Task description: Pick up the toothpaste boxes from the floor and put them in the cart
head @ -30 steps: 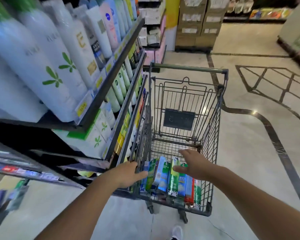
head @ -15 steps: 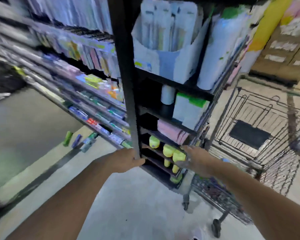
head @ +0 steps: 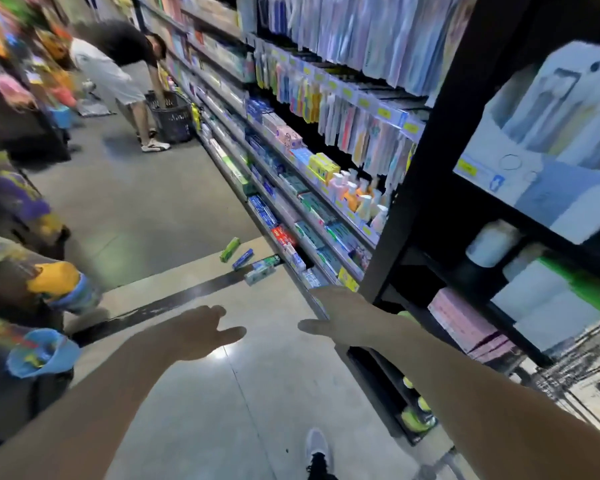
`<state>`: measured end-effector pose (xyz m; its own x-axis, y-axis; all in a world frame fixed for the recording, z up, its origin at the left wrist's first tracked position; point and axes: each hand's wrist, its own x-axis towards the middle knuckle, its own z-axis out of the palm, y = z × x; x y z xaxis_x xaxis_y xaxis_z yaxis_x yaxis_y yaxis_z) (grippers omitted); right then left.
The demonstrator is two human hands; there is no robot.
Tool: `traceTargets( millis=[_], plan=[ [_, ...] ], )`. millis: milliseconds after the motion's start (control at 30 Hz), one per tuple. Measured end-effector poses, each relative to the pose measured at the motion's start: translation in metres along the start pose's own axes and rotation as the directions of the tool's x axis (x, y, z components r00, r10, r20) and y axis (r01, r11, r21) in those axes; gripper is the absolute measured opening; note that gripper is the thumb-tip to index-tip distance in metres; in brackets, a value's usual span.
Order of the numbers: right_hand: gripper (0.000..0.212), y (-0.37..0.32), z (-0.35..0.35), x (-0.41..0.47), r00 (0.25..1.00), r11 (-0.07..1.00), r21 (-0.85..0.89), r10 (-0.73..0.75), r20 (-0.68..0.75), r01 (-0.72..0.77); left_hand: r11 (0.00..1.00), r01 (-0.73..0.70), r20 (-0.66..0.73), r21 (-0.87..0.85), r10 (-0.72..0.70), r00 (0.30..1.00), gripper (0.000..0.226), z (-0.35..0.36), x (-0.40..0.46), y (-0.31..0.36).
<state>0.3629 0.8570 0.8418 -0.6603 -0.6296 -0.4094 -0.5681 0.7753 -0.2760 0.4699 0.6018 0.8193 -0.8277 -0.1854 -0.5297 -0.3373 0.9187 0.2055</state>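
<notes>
Green, blue and pale cardboard marks the toothpaste boxes (head: 248, 260), which are seen in the head view lying on the floor (head: 201, 393) ahead of both hands, close against the foot of the shelving (head: 291, 209) on the right. A green box (head: 230, 249) lies farthest out, a blue box (head: 243, 259) beside it, and what seem to be two pale green-and-white boxes (head: 262, 270) nearest the shelf base and nearest the hands; the exact count is blurred. Their long axes are all slanted the same way, running up and to the right, roughly across the line of reach. The right hand (head: 336, 315) is held out with relaxed, spread fingers and nothing in it, and it is judged the nearer of the two, since it lies on the shelf side almost below the boxes. The left hand (head: 201, 332) is likewise empty, its fingers loosely extended and its thumb apart, lower and further left. Both are still well apart from the boxes, so a forward step and a stoop are likely called for. The floor is smooth, glossy stone crossed by a dark band (head: 174, 301) just short of the boxes. A strip of the cart (head: 582, 362) is visible at the right edge, behind the right arm. Further down the aisle, another person (head: 118, 77) is bent over a dark basket (head: 172, 116).
</notes>
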Motion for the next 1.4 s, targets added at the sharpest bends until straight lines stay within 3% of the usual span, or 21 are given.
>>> traceTargets(
  millis=[400,567,733,967,1133,1400],
  plan=[
    [0.078,-0.015,-0.068,0.191,0.984,0.988,0.013,-0.154,0.085,0.154,0.981,0.140,-0.061,-0.136,-0.149,0.987,0.091,-0.085,0.104,-0.078],
    [0.075,-0.026,-0.093,0.266,0.980,0.984,0.004,-0.176,0.095,0.177,0.974,0.135,-0.113,-0.183,-0.157,0.981,0.063,-0.118,0.138,-0.098],
    [0.075,-0.053,-0.102,0.344,0.973,0.976,0.005,-0.215,0.077,0.216,0.956,0.237,-0.049,-0.171,-0.248,0.967,0.063,-0.141,0.188,-0.150],
    [0.077,-0.116,-0.112,0.461,0.981,0.984,-0.041,-0.170,0.094,0.175,0.958,0.242,-0.016,-0.156,-0.247,0.969,0.086,-0.198,0.262,-0.244],
    [0.072,-0.158,-0.138,0.523,0.989,0.993,0.020,-0.121,0.089,0.120,0.974,0.199,0.007,-0.107,-0.200,0.980,0.081,-0.250,0.310,-0.312],
    [0.084,-0.175,-0.159,0.610,0.995,0.999,0.019,-0.048,0.082,0.046,0.982,0.152,0.045,-0.114,-0.148,0.988,0.084,-0.304,0.385,-0.370]
  ],
)
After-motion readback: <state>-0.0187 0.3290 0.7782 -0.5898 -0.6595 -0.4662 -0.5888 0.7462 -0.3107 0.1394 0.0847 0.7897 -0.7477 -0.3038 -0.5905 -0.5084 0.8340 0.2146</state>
